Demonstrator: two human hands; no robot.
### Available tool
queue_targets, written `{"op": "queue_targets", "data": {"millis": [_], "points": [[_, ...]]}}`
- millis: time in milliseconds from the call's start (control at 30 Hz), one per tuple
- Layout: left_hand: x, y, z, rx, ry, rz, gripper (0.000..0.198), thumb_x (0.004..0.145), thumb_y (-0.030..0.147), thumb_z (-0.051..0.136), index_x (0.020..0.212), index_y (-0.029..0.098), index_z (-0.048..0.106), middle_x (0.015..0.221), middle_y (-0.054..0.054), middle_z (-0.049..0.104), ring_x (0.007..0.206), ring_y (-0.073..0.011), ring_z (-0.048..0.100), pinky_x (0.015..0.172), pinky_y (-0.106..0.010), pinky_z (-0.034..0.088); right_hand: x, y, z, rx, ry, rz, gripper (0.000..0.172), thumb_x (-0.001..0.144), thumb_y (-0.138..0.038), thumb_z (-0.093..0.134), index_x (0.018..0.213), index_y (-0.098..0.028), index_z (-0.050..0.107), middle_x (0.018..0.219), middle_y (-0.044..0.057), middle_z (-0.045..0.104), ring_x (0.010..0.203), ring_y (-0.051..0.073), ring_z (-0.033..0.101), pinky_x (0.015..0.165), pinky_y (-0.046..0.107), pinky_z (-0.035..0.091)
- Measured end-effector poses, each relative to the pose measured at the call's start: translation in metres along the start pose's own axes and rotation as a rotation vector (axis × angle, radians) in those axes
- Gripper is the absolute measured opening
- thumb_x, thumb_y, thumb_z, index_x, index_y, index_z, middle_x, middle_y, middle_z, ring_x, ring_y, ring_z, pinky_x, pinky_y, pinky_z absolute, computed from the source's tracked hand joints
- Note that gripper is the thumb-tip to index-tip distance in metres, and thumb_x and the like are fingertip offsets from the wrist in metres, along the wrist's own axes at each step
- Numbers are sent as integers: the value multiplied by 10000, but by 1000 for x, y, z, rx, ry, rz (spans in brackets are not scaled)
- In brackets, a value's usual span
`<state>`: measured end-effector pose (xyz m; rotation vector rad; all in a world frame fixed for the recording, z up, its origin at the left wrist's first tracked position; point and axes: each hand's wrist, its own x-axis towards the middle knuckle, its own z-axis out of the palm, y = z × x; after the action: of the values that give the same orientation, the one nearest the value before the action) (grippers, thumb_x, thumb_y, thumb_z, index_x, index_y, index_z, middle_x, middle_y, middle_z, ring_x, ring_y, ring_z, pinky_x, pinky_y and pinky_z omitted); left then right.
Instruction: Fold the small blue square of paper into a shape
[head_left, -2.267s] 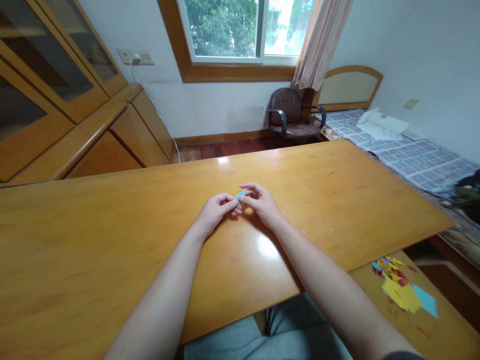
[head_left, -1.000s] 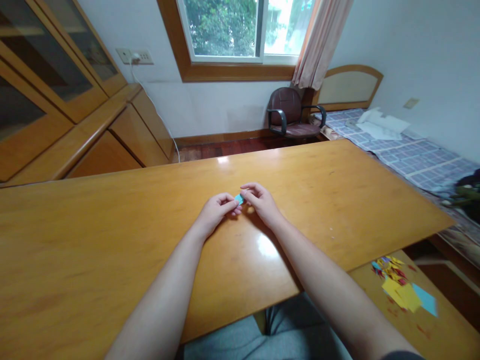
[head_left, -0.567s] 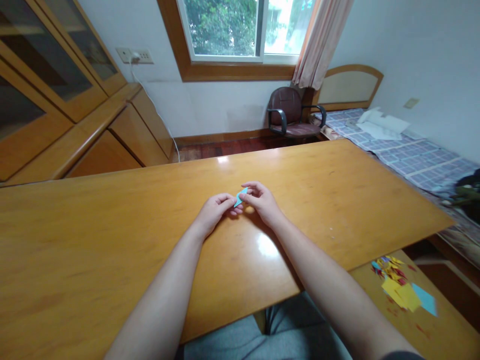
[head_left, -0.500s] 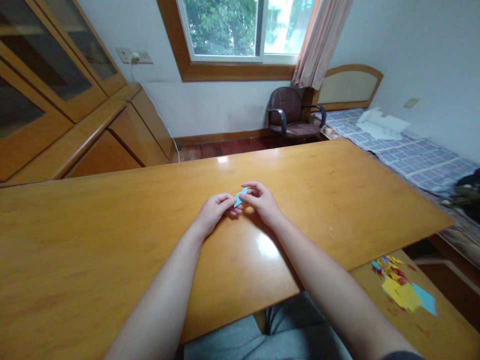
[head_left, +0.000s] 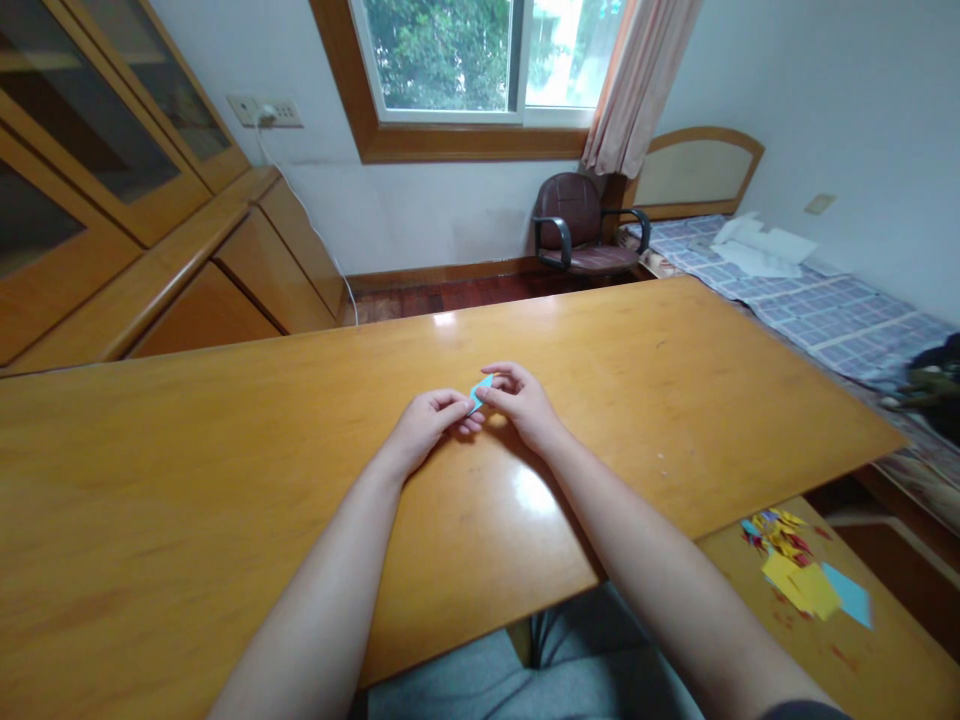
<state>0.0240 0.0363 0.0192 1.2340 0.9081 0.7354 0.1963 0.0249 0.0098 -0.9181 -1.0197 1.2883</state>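
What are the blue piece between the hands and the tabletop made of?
Blue piece: probably paper, fairly matte, judging by its thin, crisp edges. Tabletop: seemingly wood or wood veneer, glossy, given the grain streaks and bright reflections.

Fingers (head_left: pixel 504 402) partly cover the blue paper (head_left: pixel 483 385); the dark bundle (head_left: pixel 937 382) at right is cut off, the coloured pieces (head_left: pixel 786 540) blurred.

They're wearing greyish-blue pants (head_left: pixel 450 685), showing past the near edge of the desk (head_left: pixel 225 480), pretty plain looking, cloth bunching into soft creases and going darker toward the right. A dark sleeve (head_left: pixel 802 711) is barely peeking in on the right arm (head_left: pixel 645 540), just its curved hem showing. Left hand (head_left: pixel 424 430) and right hand (head_left: pixel 529 408) are going bare, same as the forearms.
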Motion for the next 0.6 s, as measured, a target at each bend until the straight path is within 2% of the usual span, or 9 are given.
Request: {"op": "queue_targets", "data": {"millis": [600], "points": [[1,-1,0,51,-3,-16,356,743,473,703,755,117,693,743,-97,729,628,-169,661,618,-281,510,1,1,-2,14,10,6,365,641,-288,793,944,-199,611,643,-64,593,614,100,540,669,263,431]]}}
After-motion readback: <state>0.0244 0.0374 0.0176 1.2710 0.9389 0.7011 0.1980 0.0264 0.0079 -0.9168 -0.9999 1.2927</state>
